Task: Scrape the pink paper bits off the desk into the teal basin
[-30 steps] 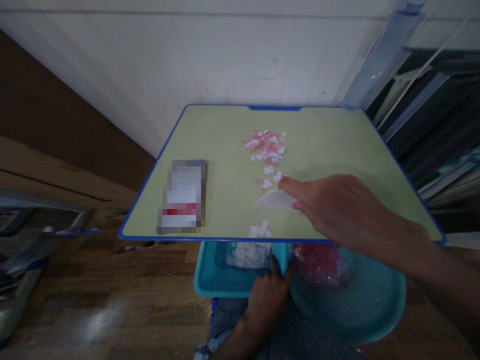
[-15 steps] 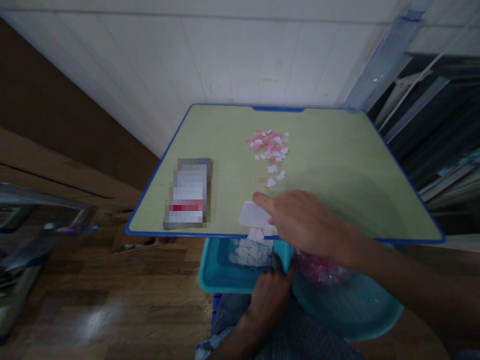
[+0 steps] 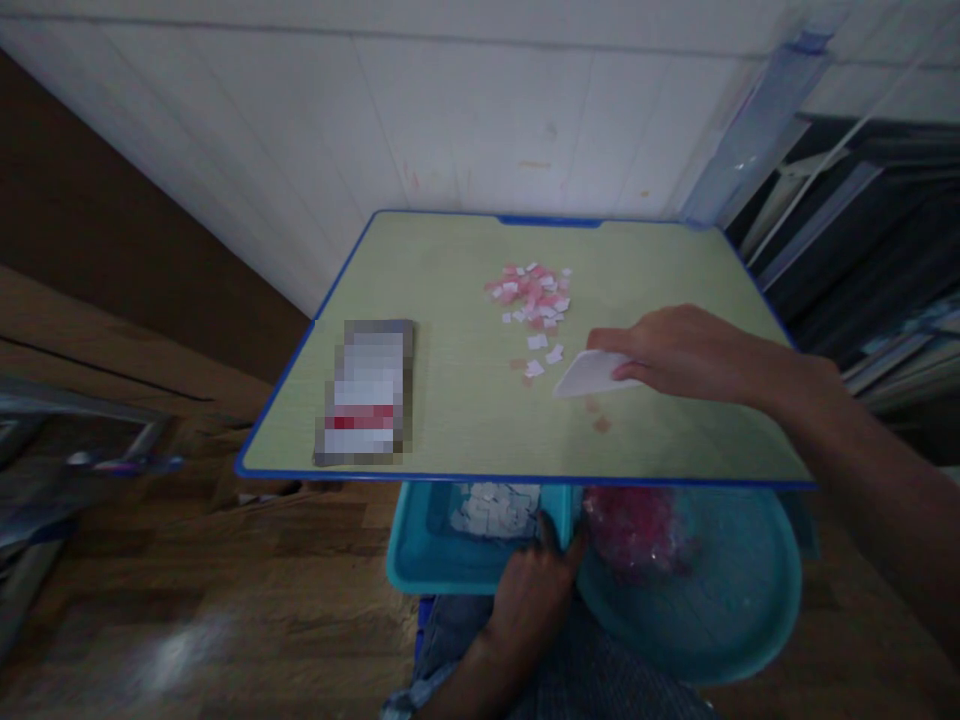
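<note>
My right hand (image 3: 679, 352) presses a thin white card (image 3: 589, 374) flat on the green table (image 3: 450, 260), just right of a scatter of small pink and white paper bits (image 3: 534, 295). Two faint pink bits (image 3: 598, 415) lie near the card. Below the table's front edge, my left hand (image 3: 529, 590) grips the rim of a teal rectangular bin (image 3: 420, 570) that holds white bits (image 3: 491, 507). Beside it a round teal basin (image 3: 720, 600) holds a pink heap (image 3: 634, 525).
A blurred-out rectangular object (image 3: 365, 392) lies on the table's left front part. A white wall stands behind, dark shelving with clear sheets (image 3: 862, 240) to the right, and wooden floor (image 3: 225, 600) below.
My right hand swept the card to the front edge, where the white bits near the edge went off into the bin, then moved back up and right beside the pile. Left hand stayed.
</note>
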`<action>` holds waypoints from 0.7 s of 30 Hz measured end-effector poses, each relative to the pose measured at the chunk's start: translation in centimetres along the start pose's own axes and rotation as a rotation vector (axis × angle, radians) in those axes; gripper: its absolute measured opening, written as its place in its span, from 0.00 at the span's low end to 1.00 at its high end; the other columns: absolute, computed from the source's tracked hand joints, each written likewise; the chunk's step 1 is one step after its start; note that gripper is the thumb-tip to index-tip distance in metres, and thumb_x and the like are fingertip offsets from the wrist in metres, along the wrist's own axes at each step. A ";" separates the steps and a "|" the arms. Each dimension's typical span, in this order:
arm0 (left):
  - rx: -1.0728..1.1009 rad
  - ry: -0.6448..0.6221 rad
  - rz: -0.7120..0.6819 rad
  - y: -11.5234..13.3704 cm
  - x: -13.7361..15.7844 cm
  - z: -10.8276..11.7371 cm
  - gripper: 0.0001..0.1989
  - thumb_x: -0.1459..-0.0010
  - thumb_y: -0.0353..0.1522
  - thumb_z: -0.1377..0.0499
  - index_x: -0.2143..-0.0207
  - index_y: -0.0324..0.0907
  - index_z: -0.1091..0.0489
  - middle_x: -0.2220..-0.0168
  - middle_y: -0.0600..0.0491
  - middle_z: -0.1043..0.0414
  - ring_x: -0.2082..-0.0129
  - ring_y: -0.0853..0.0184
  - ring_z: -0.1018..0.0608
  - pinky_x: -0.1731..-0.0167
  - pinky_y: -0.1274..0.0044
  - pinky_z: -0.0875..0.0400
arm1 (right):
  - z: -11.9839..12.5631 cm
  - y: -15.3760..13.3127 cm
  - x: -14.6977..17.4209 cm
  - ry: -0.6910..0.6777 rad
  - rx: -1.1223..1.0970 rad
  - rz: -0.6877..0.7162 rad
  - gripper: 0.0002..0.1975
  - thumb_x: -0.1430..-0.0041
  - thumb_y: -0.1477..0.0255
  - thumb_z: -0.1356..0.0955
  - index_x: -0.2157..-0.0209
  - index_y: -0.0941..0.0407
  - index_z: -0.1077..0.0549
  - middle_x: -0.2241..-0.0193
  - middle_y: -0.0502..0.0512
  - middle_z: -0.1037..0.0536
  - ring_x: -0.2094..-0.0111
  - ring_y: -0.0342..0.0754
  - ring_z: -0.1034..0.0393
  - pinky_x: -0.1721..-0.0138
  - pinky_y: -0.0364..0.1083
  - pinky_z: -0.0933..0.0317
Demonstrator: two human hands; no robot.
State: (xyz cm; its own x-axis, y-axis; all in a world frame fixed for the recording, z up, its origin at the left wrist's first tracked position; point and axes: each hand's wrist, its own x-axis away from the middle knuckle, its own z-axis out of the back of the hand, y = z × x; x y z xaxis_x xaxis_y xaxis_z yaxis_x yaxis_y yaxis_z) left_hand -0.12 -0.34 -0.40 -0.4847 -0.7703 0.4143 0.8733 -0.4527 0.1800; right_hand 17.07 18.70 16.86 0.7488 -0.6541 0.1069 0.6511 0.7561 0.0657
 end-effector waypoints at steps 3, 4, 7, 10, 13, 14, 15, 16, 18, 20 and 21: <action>-0.005 -0.030 0.000 0.0 0.0 0.3 0.31 0.40 0.25 0.54 0.35 0.50 0.53 0.45 0.30 0.37 0.66 0.58 0.20 0.70 0.69 0.25 | -0.9 1.5 -0.3 -0.014 0.030 0.054 0.13 0.41 0.73 0.38 0.55 0.54 0.30 0.74 0.52 0.25 0.74 0.45 0.34 0.74 0.44 0.53; -0.010 -0.030 0.000 0.0 0.0 0.4 0.31 0.40 0.24 0.54 0.35 0.51 0.53 0.45 0.30 0.37 0.66 0.58 0.20 0.70 0.69 0.25 | -1.1 1.7 -0.5 0.002 0.025 0.066 0.13 0.40 0.73 0.38 0.54 0.54 0.30 0.73 0.52 0.25 0.73 0.45 0.34 0.73 0.44 0.52; -0.014 -0.029 0.004 0.0 0.0 0.5 0.32 0.40 0.24 0.54 0.35 0.50 0.53 0.44 0.30 0.38 0.66 0.58 0.20 0.70 0.69 0.25 | -1.3 1.6 -1.0 0.045 -0.013 0.120 0.14 0.41 0.73 0.38 0.54 0.54 0.30 0.71 0.52 0.25 0.70 0.46 0.33 0.70 0.43 0.49; -0.003 -0.034 0.009 0.0 0.0 0.4 0.30 0.40 0.25 0.54 0.36 0.50 0.52 0.43 0.29 0.40 0.64 0.57 0.20 0.69 0.69 0.25 | -1.3 1.2 -1.1 0.033 -0.074 0.212 0.15 0.41 0.75 0.38 0.53 0.54 0.30 0.71 0.52 0.25 0.69 0.46 0.33 0.68 0.43 0.47; 0.001 -0.042 0.016 0.0 0.0 0.3 0.29 0.39 0.26 0.54 0.36 0.50 0.51 0.42 0.28 0.42 0.64 0.57 0.21 0.69 0.69 0.25 | -1.1 0.7 -0.2 -0.019 -0.120 0.242 0.15 0.40 0.77 0.40 0.54 0.54 0.29 0.73 0.52 0.26 0.72 0.45 0.34 0.70 0.43 0.48; -0.003 -0.045 0.018 0.0 0.0 0.3 0.29 0.39 0.27 0.54 0.36 0.50 0.52 0.42 0.27 0.42 0.64 0.57 0.21 0.69 0.69 0.25 | -1.1 0.6 0.3 -0.043 -0.138 0.235 0.15 0.40 0.78 0.40 0.55 0.55 0.29 0.74 0.52 0.26 0.73 0.44 0.34 0.71 0.43 0.49; -0.009 -0.045 0.021 0.0 0.0 0.3 0.30 0.39 0.27 0.53 0.35 0.50 0.52 0.42 0.27 0.42 0.64 0.57 0.21 0.69 0.68 0.25 | -1.0 0.5 0.9 -0.072 -0.154 0.223 0.14 0.40 0.78 0.40 0.56 0.55 0.28 0.74 0.52 0.26 0.74 0.44 0.34 0.72 0.43 0.50; -0.014 -0.046 0.023 0.0 0.0 0.3 0.30 0.39 0.27 0.53 0.35 0.50 0.53 0.42 0.28 0.42 0.64 0.57 0.20 0.69 0.68 0.25 | -1.0 0.4 1.7 -0.101 -0.165 0.208 0.13 0.40 0.78 0.40 0.57 0.55 0.28 0.75 0.51 0.26 0.75 0.44 0.34 0.73 0.43 0.50; -0.017 -0.048 0.028 0.0 0.0 0.3 0.31 0.40 0.26 0.52 0.35 0.52 0.53 0.43 0.29 0.40 0.65 0.57 0.20 0.69 0.69 0.25 | -0.9 0.4 3.2 -0.170 -0.173 0.174 0.11 0.40 0.76 0.39 0.59 0.55 0.28 0.77 0.51 0.26 0.76 0.45 0.34 0.75 0.44 0.52; -0.009 -0.048 0.032 0.0 0.0 0.4 0.32 0.40 0.26 0.51 0.35 0.53 0.54 0.43 0.31 0.40 0.65 0.58 0.21 0.69 0.69 0.25 | -1.0 0.4 4.9 -0.197 -0.167 0.143 0.09 0.39 0.75 0.38 0.60 0.55 0.28 0.78 0.51 0.27 0.76 0.46 0.33 0.75 0.44 0.53; -0.003 -0.047 0.032 0.0 0.0 0.5 0.33 0.41 0.27 0.50 0.35 0.53 0.55 0.43 0.31 0.40 0.65 0.58 0.21 0.69 0.69 0.25 | -1.2 0.4 5.7 -0.194 -0.170 0.127 0.10 0.39 0.75 0.39 0.59 0.55 0.28 0.78 0.51 0.26 0.75 0.47 0.33 0.75 0.44 0.52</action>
State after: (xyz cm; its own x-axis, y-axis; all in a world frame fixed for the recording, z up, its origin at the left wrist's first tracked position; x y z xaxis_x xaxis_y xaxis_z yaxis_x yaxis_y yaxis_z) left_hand -0.13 -0.08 0.02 -0.4533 -0.7628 0.4612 0.8883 -0.4295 0.1628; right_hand 21.77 15.27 16.35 0.7988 -0.5255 0.2929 0.5771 0.8069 -0.1263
